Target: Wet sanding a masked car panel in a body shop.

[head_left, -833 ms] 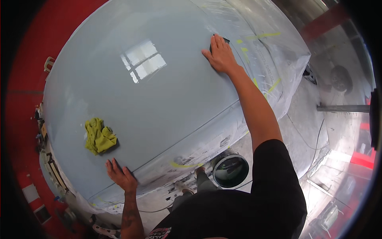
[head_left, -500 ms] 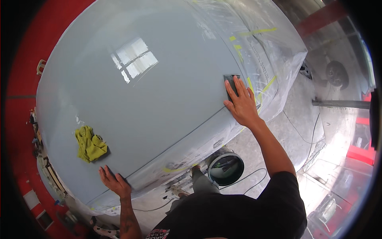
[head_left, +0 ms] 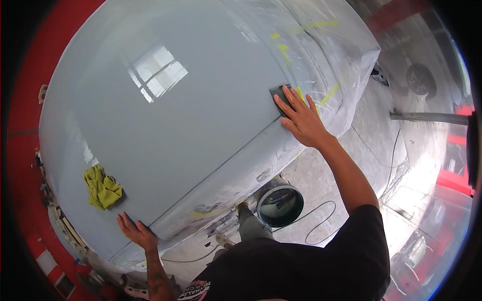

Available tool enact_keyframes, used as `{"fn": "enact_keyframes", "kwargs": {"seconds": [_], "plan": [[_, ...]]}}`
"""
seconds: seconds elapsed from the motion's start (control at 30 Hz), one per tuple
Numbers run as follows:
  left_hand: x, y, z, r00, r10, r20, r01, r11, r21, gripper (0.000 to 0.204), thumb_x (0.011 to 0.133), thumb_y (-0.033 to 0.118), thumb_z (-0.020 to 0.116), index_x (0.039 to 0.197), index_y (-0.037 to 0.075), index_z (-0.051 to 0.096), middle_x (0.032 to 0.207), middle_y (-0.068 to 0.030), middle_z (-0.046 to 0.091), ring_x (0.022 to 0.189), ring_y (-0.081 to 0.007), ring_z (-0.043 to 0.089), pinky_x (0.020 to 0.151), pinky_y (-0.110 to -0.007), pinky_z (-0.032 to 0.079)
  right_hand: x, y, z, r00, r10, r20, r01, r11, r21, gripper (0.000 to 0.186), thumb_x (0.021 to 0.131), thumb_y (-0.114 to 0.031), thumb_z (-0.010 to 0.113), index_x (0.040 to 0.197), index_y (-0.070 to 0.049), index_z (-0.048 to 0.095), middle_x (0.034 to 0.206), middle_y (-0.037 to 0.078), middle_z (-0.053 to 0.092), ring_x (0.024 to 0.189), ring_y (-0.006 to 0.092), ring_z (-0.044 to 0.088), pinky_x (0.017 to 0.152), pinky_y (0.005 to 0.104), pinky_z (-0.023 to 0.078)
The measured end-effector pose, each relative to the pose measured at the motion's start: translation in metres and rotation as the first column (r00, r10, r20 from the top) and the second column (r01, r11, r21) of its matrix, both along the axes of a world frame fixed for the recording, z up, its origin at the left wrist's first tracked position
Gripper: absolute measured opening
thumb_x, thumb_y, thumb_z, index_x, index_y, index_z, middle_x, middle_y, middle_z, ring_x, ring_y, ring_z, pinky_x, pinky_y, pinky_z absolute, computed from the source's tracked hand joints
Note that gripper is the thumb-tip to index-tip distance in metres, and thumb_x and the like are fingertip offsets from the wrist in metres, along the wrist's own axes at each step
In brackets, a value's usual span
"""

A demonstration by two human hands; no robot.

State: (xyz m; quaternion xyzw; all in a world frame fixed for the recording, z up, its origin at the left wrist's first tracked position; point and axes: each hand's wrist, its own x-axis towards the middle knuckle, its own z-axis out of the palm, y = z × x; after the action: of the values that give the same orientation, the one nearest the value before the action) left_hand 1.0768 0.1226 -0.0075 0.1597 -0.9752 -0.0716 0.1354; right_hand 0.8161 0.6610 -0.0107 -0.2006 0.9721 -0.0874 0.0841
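Dark pad [head_left: 275,93] — partly under the right hand [head_left: 305,121]

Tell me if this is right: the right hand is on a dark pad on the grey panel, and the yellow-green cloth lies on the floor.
Not quite: the head view shows the yellow-green cloth on the grey panel, near the left hand, not on the floor. The right hand is indeed on a dark pad.
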Motion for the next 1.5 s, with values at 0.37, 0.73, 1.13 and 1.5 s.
{"fn": "enact_keyframes", "kwargs": {"seconds": [0.37,0.73,1.13,1.5], "plan": [[-0.003,0.003,0.001,1.000,-0.012,-0.007,0.012,1.000,-0.013,0.051,0.101,0.027,0.041,0.144,-0.001,0.039,0.153,-0.0229,0.030,0.143,-0.0378,0.026,0.115,-0.049,0.020,-0.035,-0.009,-0.009,0.994,0.073,-0.084,-0.068,0.996,0.057,0.061,0.101,-0.048,0.037,0.155,-0.022,0.024,0.162,0.010,0.017,0.149,0.0298,0.016,0.118,0.0514,0.015],[0.001,0.003,0.010,1.000,0.015,-0.011,-0.016,0.999,-0.042,0.049,0.102,0.026,0.041,0.143,-0.001,0.040,0.152,-0.0222,0.032,0.142,-0.0366,0.028,0.116,-0.048,0.020,-0.066,-0.029,-0.014,0.997,0.059,-0.041,-0.061,0.997,-0.037,0.063,0.101,-0.050,0.037,0.156,-0.025,0.020,0.163,0.010,0.012,0.150,0.0292,0.011,0.119,0.0514,0.013],[0.001,0.000,0.005,0.999,0.035,0.004,-0.035,0.999,-0.028,0.052,0.102,0.030,0.039,0.144,0.000,0.040,0.153,-0.0206,0.031,0.143,-0.0372,0.027,0.116,-0.048,0.019,-0.172,-0.074,-0.005,0.976,0.107,-0.190,-0.105,0.994,0.020,0.062,0.101,-0.051,0.035,0.155,-0.024,0.024,0.161,0.009,0.018,0.149,0.0274,0.016,0.120,0.0473,0.012],[-0.003,0.002,0.006,0.999,0.028,0.023,-0.028,1.000,-0.009,0.057,0.101,0.036,0.038,0.143,-0.002,0.038,0.152,-0.0232,0.030,0.142,-0.0418,0.025,0.114,-0.054,0.019,-0.280,-0.116,-0.004,0.977,0.089,-0.193,-0.095,0.995,-0.023,0.063,0.100,-0.055,0.030,0.155,-0.024,0.024,0.161,0.011,0.020,0.149,0.0279,0.016,0.120,0.0477,0.013]]}}
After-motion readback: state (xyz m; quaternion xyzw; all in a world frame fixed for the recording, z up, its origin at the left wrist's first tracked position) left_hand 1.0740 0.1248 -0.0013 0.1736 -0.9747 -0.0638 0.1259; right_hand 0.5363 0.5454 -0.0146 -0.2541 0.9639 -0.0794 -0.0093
